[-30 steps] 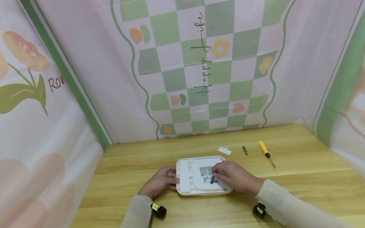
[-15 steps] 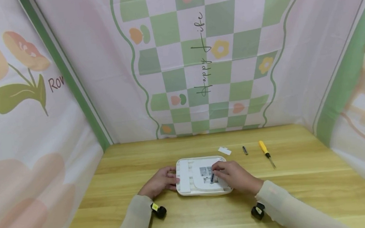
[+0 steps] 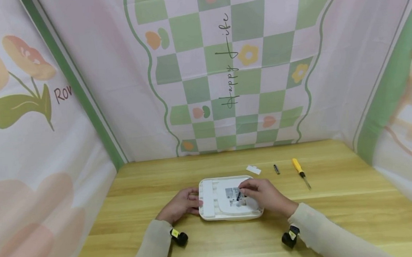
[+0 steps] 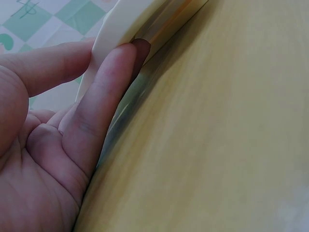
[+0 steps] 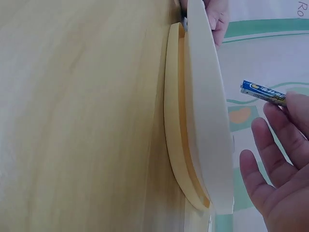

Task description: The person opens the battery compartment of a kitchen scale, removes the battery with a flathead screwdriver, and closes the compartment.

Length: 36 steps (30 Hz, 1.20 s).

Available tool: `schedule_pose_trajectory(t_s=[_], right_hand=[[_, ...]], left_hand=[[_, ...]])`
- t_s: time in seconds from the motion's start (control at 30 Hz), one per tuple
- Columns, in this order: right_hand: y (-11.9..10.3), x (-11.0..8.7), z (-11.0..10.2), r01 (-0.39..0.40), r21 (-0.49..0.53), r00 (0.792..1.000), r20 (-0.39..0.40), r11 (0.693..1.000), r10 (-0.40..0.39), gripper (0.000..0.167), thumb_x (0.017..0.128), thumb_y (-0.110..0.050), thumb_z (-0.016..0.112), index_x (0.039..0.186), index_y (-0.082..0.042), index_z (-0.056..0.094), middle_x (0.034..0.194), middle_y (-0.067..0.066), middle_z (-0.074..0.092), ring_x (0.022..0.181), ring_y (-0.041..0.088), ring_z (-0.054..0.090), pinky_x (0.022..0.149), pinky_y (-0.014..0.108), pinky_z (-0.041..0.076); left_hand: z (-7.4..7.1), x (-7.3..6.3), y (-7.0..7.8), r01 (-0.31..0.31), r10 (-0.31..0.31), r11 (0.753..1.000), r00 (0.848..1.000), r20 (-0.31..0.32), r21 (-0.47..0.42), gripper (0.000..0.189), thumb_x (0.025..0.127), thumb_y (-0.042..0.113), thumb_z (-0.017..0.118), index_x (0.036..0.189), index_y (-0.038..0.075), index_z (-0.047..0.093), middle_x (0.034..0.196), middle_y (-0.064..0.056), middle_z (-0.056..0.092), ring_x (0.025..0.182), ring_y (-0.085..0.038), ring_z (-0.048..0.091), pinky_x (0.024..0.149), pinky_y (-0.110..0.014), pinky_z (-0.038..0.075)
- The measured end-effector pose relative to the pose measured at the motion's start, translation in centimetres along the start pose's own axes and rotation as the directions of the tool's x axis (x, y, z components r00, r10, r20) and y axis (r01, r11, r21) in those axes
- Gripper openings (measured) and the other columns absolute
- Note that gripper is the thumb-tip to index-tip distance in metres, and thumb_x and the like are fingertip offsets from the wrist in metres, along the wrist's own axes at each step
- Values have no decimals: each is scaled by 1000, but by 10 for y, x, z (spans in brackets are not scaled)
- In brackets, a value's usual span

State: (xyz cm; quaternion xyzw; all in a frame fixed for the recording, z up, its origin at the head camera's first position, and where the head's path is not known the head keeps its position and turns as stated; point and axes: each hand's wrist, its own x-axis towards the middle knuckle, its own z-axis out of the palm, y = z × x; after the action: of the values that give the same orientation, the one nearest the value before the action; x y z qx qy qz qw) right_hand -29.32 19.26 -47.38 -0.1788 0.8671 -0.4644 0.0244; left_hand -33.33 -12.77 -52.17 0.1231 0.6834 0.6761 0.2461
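Observation:
A white rounded flat device (image 3: 206,200) lies on the table, its upper face carrying a printed grey label and a small compartment (image 3: 237,203). My left hand (image 3: 181,206) grips the device's left edge, thumb and fingers around the rim; the left wrist view shows the fingers (image 4: 104,92) against its side. Above the label, my right hand (image 3: 266,196) pinches a slim blue and silver battery (image 5: 263,93) between thumb and index finger. In the right wrist view the battery is apart from the device, tilted, with the other fingers (image 5: 273,152) spread loosely.
Beyond the device lie a small white cover-like piece (image 3: 253,169), a second battery (image 3: 276,169) and a yellow-handled screwdriver (image 3: 298,170). The wooden table (image 3: 151,172) ends at a patterned cloth (image 3: 220,123) behind, with more cloth on both sides.
My right hand has lifted slightly, carrying the battery a little up and away from the compartment. The left hand and the device have stayed in place.

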Motion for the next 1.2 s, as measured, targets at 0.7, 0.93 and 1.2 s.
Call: schedule_pose_trajectory(t_s=[0.7, 0.93, 1.2], right_hand=[[5, 3, -2, -37, 185, 995, -81, 982, 53, 26, 95, -23, 65, 111, -2, 67, 110, 8, 66, 96, 21, 60, 78, 30, 54], [9, 5, -1, -33, 238, 994, -93, 971, 56, 28, 95, -21, 65, 112, 2, 66, 109, 11, 65, 96, 22, 61, 77, 27, 55], [9, 5, -4, -43, 275, 995, -77, 960, 66, 27, 96, -16, 63, 113, 6, 63, 107, 12, 65, 98, 32, 60, 77, 34, 57]], left_hand=[[-1, 0, 0, -2, 2, 1000, 1000, -4, 7, 49, 90, -1, 66, 134, -7, 45, 104, -19, 67, 91, -32, 67, 76, -41, 59], [0, 0, 0, 0, 0, 1000, 1000, -4, 5, 50, 89, -1, 66, 133, -7, 45, 104, -19, 67, 90, -30, 67, 76, -41, 59], [1, -1, 2, -1, 1, 1000, 1000, -10, 16, 50, 90, -1, 66, 134, -7, 44, 104, -19, 67, 90, -31, 67, 76, -41, 59]])
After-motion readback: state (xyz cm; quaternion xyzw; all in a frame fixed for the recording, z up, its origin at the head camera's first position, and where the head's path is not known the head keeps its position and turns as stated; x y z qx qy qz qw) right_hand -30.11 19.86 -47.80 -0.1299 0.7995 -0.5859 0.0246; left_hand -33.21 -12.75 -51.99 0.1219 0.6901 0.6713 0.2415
